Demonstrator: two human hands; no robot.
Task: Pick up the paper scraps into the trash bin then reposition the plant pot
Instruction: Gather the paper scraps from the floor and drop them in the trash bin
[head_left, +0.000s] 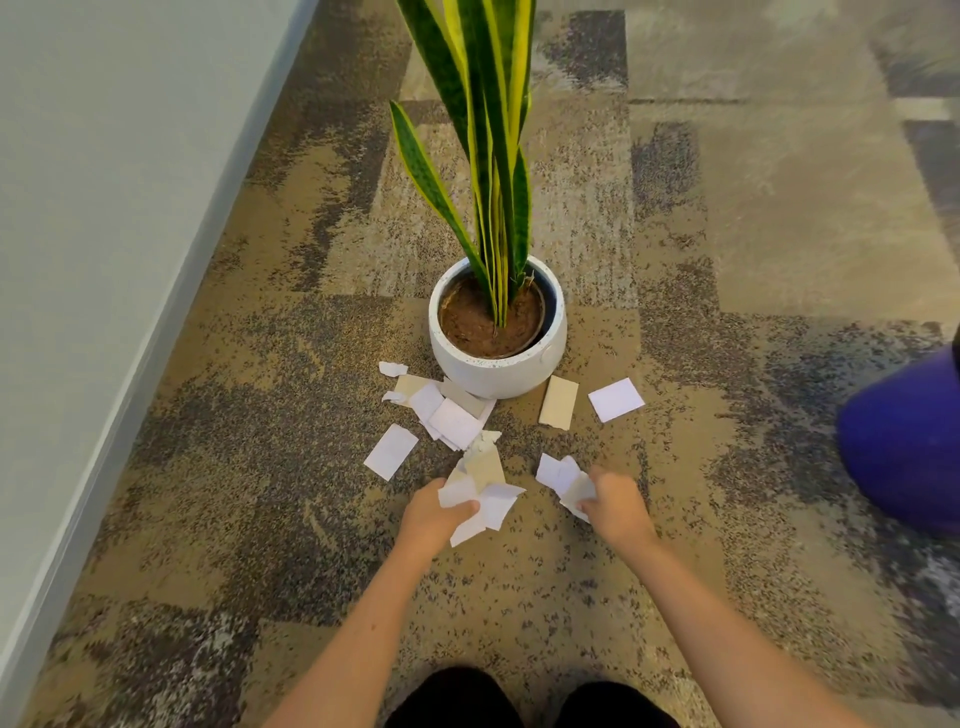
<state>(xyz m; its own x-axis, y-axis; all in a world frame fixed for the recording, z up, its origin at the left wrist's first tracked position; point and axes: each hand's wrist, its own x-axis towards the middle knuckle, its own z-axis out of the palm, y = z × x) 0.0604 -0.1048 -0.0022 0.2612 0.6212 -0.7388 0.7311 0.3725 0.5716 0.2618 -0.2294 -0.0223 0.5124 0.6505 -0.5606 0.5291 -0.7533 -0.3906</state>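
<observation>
A white round plant pot (498, 364) with a tall green-and-yellow snake plant (483, 130) stands on the carpet ahead of me. White and tan paper scraps (452, 415) lie scattered in front of it, with a tan piece (558, 401) and a white square (616, 399) off to the right. My left hand (434, 514) is closed on a bunch of scraps (485, 493) just below the pile. My right hand (613, 504) grips a few scraps (563, 478) beside it. A purple rounded object (906, 447) at the right edge may be the bin; its opening is out of view.
A pale wall with a grey baseboard (93, 467) runs along the left. The floor is patterned brown and grey carpet (727, 260). My dark-clothed knees (519, 701) show at the bottom edge.
</observation>
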